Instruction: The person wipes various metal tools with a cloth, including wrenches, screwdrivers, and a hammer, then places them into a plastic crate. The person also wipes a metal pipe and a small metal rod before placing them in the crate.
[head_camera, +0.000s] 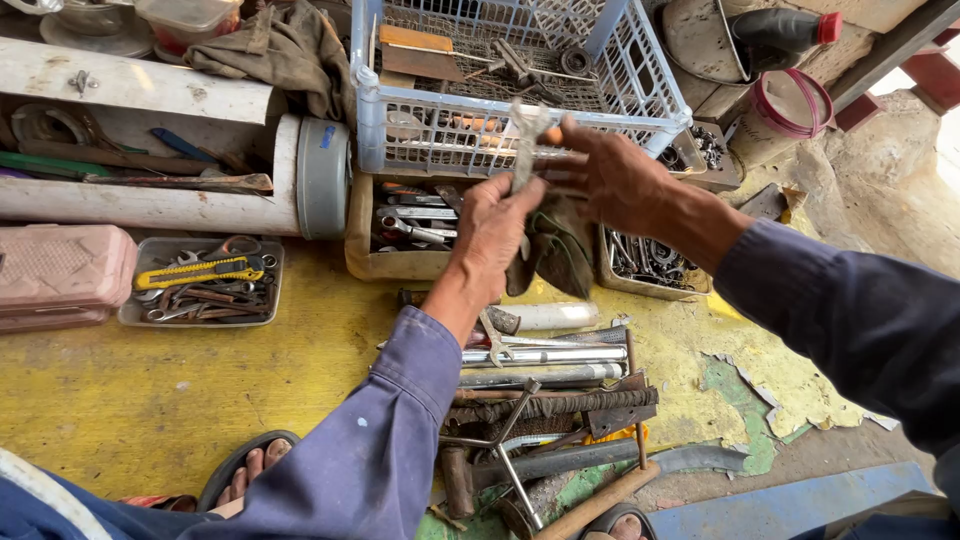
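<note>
My left hand (492, 235) is closed around the lower end of a dull grey wrench (524, 140) and a dark green rag (555, 250) that hangs down from it. My right hand (612, 178) comes in from the right and grips the wrench's middle, fingers wrapped over it. The wrench's open jaw sticks up in front of a pale blue plastic basket (420, 135). Both sleeves are dark blue.
The basket holds metal parts. Below it a tan tray (362, 255) of spanners, a grey tray (135, 310) with a yellow utility knife (198, 272), and a tray of rings (650, 285). A white pipe (150, 205) lies at left. Rods, hammers and a brush (550, 405) lie on the yellow floor.
</note>
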